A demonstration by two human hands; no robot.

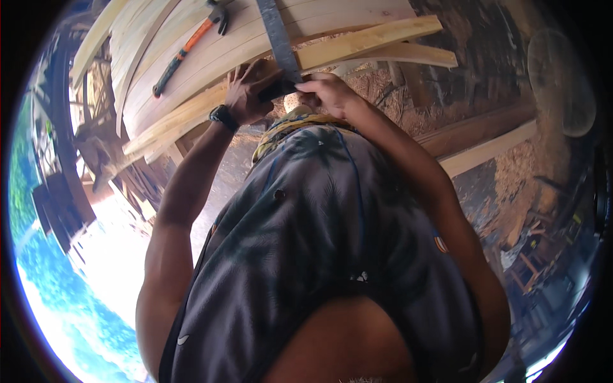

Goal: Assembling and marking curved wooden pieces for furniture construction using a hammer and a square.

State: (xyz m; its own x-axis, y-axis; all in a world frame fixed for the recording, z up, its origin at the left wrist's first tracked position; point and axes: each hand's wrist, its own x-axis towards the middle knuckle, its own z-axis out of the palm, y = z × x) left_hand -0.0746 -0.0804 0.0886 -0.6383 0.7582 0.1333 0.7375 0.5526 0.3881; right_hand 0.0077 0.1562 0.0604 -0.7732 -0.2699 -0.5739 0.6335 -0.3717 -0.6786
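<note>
A try square with a grey metal blade (279,39) and a dark stock (277,90) lies at the near edge of the wooden boards (211,54), its blade pointing away over them. My left hand (248,96), with a dark watch at the wrist, grips the stock from the left, some fingers reaching over the board edge. My right hand (329,94) is closed at the corner where stock and blade meet, thumb against it; its curled fingers are partly hidden. A hammer (189,46) with an orange and black handle rests on the boards to the left, touched by neither hand.
Loose wooden strips (377,39) stick out to the right across the boards. Sawdust and shavings (514,175) cover parts of the ground at right, by a long timber (488,148). Wood scraps (131,198) are piled at left, beside bright daylight.
</note>
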